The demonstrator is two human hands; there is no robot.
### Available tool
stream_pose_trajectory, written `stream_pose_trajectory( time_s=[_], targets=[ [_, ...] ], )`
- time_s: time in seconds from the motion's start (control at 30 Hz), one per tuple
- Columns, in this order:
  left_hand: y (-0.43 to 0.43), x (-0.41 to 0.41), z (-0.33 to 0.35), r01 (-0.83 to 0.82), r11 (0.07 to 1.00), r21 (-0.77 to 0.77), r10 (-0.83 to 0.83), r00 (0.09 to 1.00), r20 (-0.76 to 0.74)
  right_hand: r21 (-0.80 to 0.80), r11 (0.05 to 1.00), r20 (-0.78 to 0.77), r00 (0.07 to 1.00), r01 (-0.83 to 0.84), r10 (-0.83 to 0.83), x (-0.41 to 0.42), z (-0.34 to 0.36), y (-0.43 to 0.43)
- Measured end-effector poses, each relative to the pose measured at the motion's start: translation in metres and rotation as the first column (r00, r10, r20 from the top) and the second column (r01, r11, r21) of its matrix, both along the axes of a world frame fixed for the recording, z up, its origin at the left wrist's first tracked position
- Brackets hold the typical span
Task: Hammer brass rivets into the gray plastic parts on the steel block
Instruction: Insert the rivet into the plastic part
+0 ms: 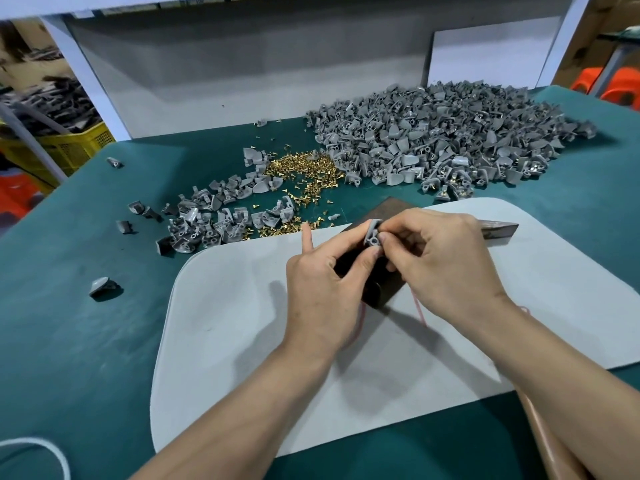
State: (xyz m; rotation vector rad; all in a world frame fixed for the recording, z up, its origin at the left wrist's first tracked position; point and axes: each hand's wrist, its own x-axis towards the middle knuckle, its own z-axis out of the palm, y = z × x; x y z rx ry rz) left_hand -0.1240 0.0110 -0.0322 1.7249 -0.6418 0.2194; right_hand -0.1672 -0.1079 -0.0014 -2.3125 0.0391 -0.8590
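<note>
My left hand [322, 282] pinches a gray plastic part [373, 234] just above the dark steel block [388, 285], its index finger pointing up. My right hand [440, 258] pinches at the same part from the right with thumb and fingertips; any rivet between them is hidden. The hammer head [498, 230] lies on the block's far right, behind my right hand. Loose brass rivets [304, 171] lie scattered on the green table beyond the block.
A big heap of gray parts [450, 140] fills the back right; a smaller heap [221, 213] lies left of the rivets. A pale gray mat [242, 327] lies under the block. Stray parts [102, 285] dot the left. A yellow crate [69, 147] stands off the table's left.
</note>
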Motion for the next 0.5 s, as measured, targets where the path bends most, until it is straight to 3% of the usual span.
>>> stream_pose_trajectory(
  time_s=[0.5],
  targets=[
    [0.0007,-0.0013,0.0034,0.008,1.0,-0.018,-0.008,1.0,0.003,-0.07,0.998,0.063,0.998,0.005,0.0,-0.0002,-0.0032,0.0]
  ],
)
